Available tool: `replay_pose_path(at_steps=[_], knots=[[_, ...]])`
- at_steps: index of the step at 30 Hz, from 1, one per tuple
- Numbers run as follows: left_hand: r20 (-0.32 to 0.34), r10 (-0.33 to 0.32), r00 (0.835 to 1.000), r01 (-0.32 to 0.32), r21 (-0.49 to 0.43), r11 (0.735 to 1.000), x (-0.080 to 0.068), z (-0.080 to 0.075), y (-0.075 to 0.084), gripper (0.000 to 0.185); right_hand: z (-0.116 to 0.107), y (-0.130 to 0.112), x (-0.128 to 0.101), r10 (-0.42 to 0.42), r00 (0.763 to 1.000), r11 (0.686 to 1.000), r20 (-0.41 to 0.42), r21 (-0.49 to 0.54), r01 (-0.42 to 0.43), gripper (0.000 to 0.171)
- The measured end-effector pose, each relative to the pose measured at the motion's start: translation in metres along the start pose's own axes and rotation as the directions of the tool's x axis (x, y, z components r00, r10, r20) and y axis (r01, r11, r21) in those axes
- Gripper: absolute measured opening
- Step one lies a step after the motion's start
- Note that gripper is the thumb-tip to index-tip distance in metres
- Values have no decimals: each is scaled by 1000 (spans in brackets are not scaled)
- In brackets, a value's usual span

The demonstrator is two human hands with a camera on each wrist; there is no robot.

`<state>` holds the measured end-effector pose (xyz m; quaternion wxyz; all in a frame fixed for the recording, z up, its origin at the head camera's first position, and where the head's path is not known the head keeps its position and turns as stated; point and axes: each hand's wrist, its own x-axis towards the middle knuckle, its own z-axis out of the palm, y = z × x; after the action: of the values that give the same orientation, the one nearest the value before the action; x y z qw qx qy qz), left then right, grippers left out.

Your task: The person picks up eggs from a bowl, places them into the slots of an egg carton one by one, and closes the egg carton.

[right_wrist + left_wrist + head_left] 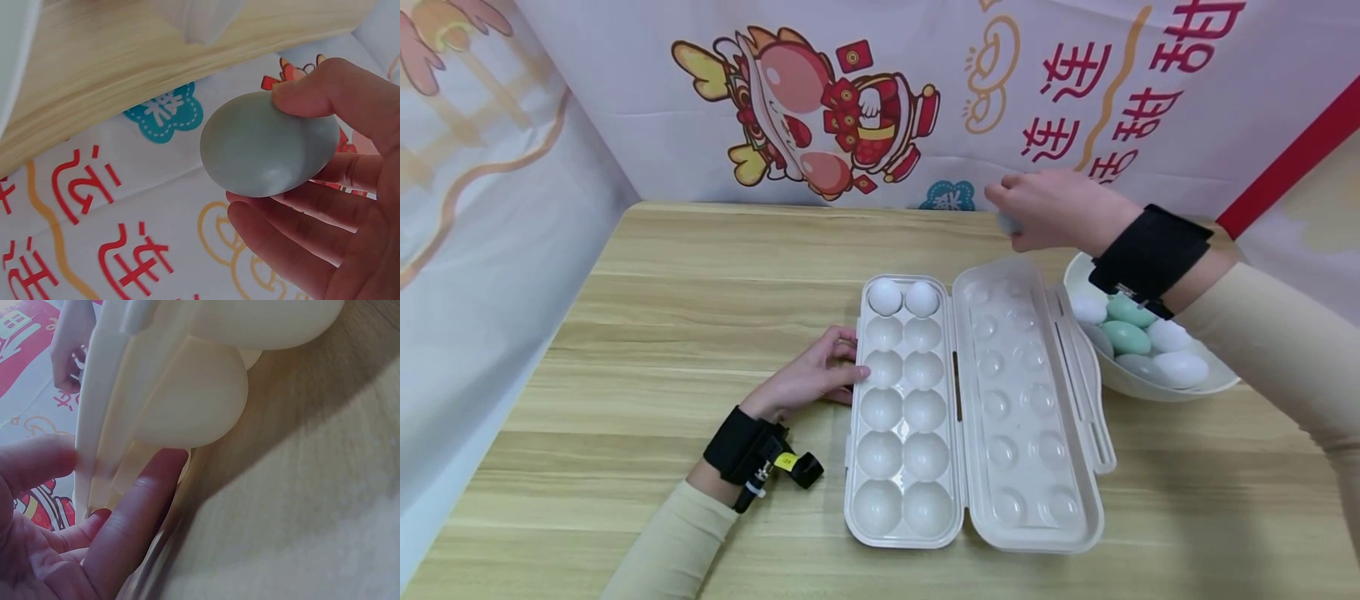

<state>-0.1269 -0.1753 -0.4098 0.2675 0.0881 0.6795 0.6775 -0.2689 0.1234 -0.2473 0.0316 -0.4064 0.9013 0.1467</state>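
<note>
In the head view an egg carton (902, 433) lies unfolded on the table, two white eggs (884, 297) filling its far row. My left hand (815, 367) grips the carton's left edge, thumb on the rim; the left wrist view shows fingers (134, 512) against its side and underside. Above the table's far edge, my right hand (1060, 210) holds a pale grey-green egg (265, 147) between thumb and fingers. Most of that egg is hidden in the head view. The clear dimpled lid (1018, 417) spreads to the right of the cups.
A white bowl (1138, 385) with several white, green and grey eggs stands right of the carton, partly behind the right forearm. The carton's handle (1093, 408) lies along the lid's right side. A printed cloth (647, 75) hangs behind the wooden table (700, 292).
</note>
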Motion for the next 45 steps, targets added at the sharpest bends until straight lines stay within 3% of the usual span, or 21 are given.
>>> replay_pose_path(at_steps=[10, 19, 28, 45], knots=[[3, 5, 1000, -5, 6, 1000, -1, 0, 0, 45, 0, -13, 17, -19, 999, 999, 46, -29, 20, 52], [-1, -2, 1000, 2, 12, 1000, 0, 1, -1, 46, -1, -25, 27, -56, 996, 998, 71, 19, 55, 50], [-18, -10, 1000, 10, -7, 1000, 2, 2, -1, 46, 1, -41, 34, -138, 990, 990, 23, -12, 139, 51], [-9, -1, 1000, 1, 16, 1000, 1, -1, 0, 47, 4, -64, 46, -232, 972, 973, 26, -15, 232, 51]])
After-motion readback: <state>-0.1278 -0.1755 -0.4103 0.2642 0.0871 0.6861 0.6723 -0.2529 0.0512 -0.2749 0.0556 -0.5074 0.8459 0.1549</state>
